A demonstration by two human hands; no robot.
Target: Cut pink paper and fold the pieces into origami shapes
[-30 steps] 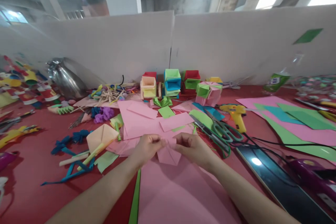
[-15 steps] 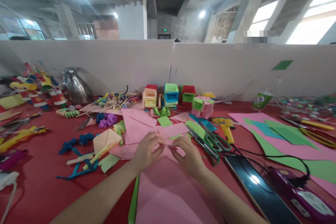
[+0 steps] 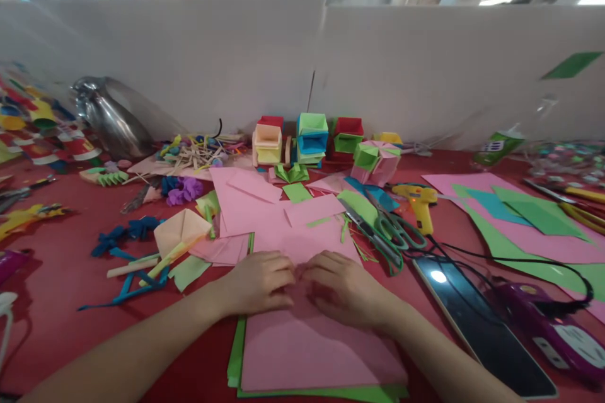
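Note:
My left hand (image 3: 262, 281) and my right hand (image 3: 344, 286) face each other, fingertips almost meeting, over a stack of pink paper (image 3: 321, 359). The fingers of both are curled in. Between them a small piece of pink paper (image 3: 300, 274) shows faintly; its outline blends with the sheet beneath, and the fingers partly cover it. Green paper (image 3: 235, 356) sticks out from under the pink stack on the left and along the front. Loose pink pieces (image 3: 248, 201) lie just beyond my hands.
Green-handled scissors (image 3: 397, 232), a yellow glue gun (image 3: 418, 203), a phone (image 3: 482, 327) and a purple power strip (image 3: 543, 327) with black cable lie on the right. Folded paper boxes (image 3: 312, 138) stand by the white partition (image 3: 189, 63). A steel jug (image 3: 111, 116) and blue twisted strips (image 3: 127, 289) are left.
My view has tipped downward, showing more of the pink stack's front edge. My hands have come lower and nearer; their raised pinch around the small pink piece has turned into fingers curled low over the stack.

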